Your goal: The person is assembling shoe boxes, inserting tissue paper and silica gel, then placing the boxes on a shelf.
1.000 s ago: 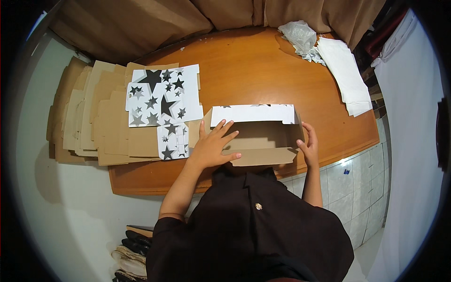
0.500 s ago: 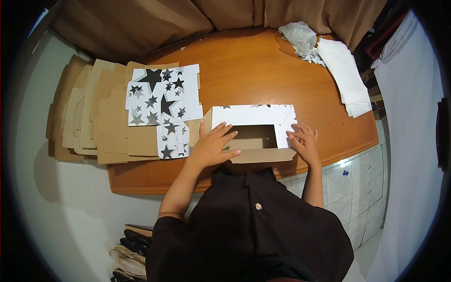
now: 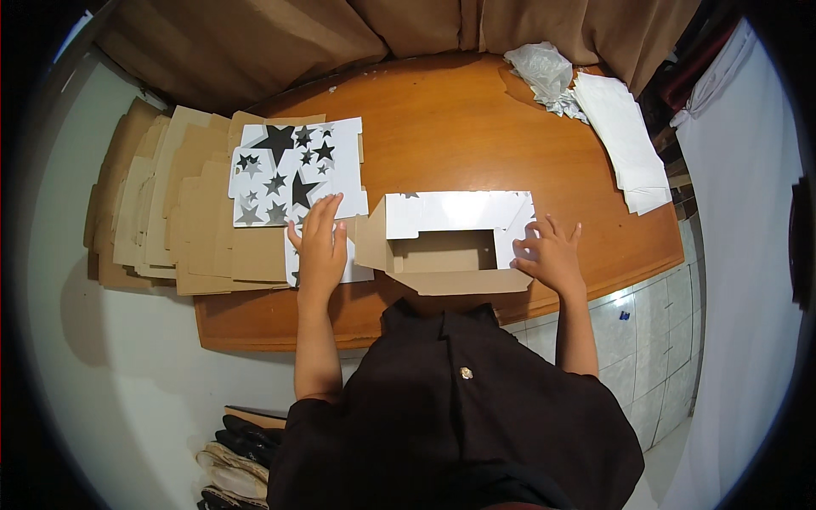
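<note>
Glare spots the tiled floor (image 3: 636,353); corners are black.

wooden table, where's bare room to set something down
The table is barest beyond the open box, between star-printed cardboard and white sheets. A smaller patch lies right of the right hand. Crowded: the left end, under stacked cardboard, and far right, by the plastic bag.

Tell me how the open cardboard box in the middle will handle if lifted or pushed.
The open cardboard box is probably light for its size: its walls look thin and no contents show inside. Its left flap and near flap stick outward, so they may swing when it moves. Its flat sides make rolling unlikely.
</note>
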A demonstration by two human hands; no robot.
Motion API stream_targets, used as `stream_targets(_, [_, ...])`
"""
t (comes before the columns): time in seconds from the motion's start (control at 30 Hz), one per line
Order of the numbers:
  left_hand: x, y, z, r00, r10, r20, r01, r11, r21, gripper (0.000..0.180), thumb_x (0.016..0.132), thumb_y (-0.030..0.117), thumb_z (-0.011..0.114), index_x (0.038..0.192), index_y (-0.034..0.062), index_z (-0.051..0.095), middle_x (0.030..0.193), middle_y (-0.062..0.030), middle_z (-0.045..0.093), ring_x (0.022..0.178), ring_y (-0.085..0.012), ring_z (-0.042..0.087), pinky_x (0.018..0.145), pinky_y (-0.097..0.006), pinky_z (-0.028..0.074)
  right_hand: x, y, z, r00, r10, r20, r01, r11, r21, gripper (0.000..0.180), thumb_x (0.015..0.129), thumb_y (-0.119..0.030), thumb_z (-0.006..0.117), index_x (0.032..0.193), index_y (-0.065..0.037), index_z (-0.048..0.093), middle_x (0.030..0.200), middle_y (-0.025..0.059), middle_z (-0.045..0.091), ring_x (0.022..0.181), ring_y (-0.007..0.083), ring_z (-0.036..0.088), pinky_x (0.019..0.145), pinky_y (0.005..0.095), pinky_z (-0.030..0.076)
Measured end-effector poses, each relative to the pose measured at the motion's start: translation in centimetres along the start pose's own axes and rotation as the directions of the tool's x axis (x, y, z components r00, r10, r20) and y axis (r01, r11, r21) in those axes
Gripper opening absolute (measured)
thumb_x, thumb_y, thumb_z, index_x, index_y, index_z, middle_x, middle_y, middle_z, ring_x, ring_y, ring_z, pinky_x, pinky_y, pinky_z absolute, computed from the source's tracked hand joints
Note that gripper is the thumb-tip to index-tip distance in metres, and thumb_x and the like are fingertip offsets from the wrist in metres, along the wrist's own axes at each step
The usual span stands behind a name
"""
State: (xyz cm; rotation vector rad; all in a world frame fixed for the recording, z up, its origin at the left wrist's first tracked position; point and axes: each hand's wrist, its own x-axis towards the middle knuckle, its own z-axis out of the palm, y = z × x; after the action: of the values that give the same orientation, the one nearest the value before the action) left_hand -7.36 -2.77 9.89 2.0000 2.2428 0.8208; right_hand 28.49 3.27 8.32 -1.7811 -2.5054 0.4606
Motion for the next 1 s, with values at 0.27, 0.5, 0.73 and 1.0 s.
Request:
stream_targets(0.27, [-1.0,-0.6,3.0,0.991,-0.031,0.127,0.035,0.999,-0.033,0.056,0.085,0.024,0.056,0.136,0.0121,0.036,0.134,-0.0108,0.042,0.127,-0.0241,0.038,0.105,-0.057,0.008,0.4,0.3,1.2,0.994,-0.108,-0.034,0.109,0.994,0.016,0.024,0.078,-0.034,0.064,0.097,-0.021,0.070,0.125,0.0054,0.049,0.130,0.0303,0.032,0.101,0.0688,0.006])
stream_targets(0.5, [0.4,0.2,5.4,0.935,-0.079,0.346,0.143,0.976,-0.163,0.090,0.075,0.051,0.066,0.140,0.0048,0.025,0.141,-0.0157,0.035,0.132,-0.0300,0.030,0.105,-0.059,0.008,-1.3,0.7,2.2,0.981,-0.095,-0.170,0.189,0.671,0.717,0.035,0.084,-0.037,0.057,0.108,-0.012,0.066,0.122,0.0112,0.054,0.122,0.0282,0.039,0.102,0.0474,0.019])
stream_targets(0.73, [1.4,1.0,7.3,0.836,-0.185,0.517,0.285,0.951,-0.121,0.099,0.067,0.045,0.073,0.143,0.0076,0.021,0.141,-0.0154,0.036,0.132,-0.0311,0.031,0.105,-0.060,0.012,-2.8,0.6,2.6,0.929,-0.300,-0.217,0.353,0.544,0.761,0.023,0.076,-0.029,0.067,0.088,-0.010,0.072,0.113,0.0074,0.060,0.121,0.0269,0.042,0.103,0.0433,0.020])
stream_targets(1.0, [1.6,2.2,7.8,0.819,-0.264,0.509,0.273,0.960,0.059,0.101,0.064,0.036,0.075,0.143,0.0093,0.019,0.139,-0.0147,0.039,0.127,-0.0318,0.038,0.104,-0.060,0.019,-2.9,0.4,3.1,0.927,-0.335,-0.167,0.332,0.526,0.783,0.018,0.069,-0.023,0.074,0.082,-0.011,0.071,0.110,0.0046,0.061,0.121,0.0260,0.042,0.104,0.0475,0.014])
